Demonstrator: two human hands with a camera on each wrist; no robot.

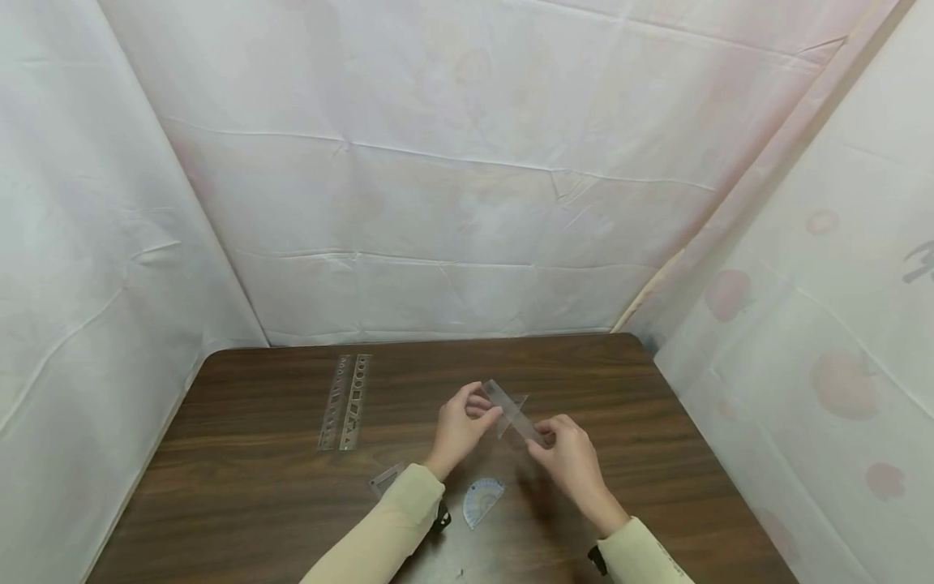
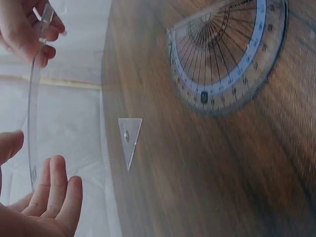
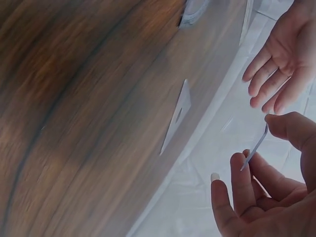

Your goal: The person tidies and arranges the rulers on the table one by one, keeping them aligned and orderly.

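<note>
Near the middle of the head view, above the dark wooden desk [image 1: 263, 487], both hands meet around a clear straight ruler [image 1: 511, 412]. The right hand [image 1: 572, 454] pinches the ruler's lower right end between thumb and fingers, while the left hand [image 1: 461, 426] sits at its upper left end with fingers loosely extended against it. Behind the ruler a small clear set square [image 1: 516, 403] lies on the desk. Toward the left of the desk lies a long stencil ruler [image 1: 344, 402], lower down a small clear triangle [image 1: 385, 478] peeks beside the left sleeve, and a blue-edged protractor [image 1: 481, 500] lies between the forearms.

At the left edge of the left wrist view, the clear straight ruler [image 2: 32, 103] runs vertically; the right hand [image 2: 24, 29] grips its top end at upper left, and the left hand [image 2: 47, 202] is open at lower left, fingers straight beside the ruler's lower end. The protractor [image 2: 227, 54] fills the upper right, and the set square [image 2: 129, 140] lies at centre.

On the right side of the right wrist view, the right hand [image 3: 266, 192] pinches the ruler [image 3: 256, 148], seen edge-on. The left hand [image 3: 281, 59] is open at upper right. The set square [image 3: 177, 116] lies at centre.
</note>
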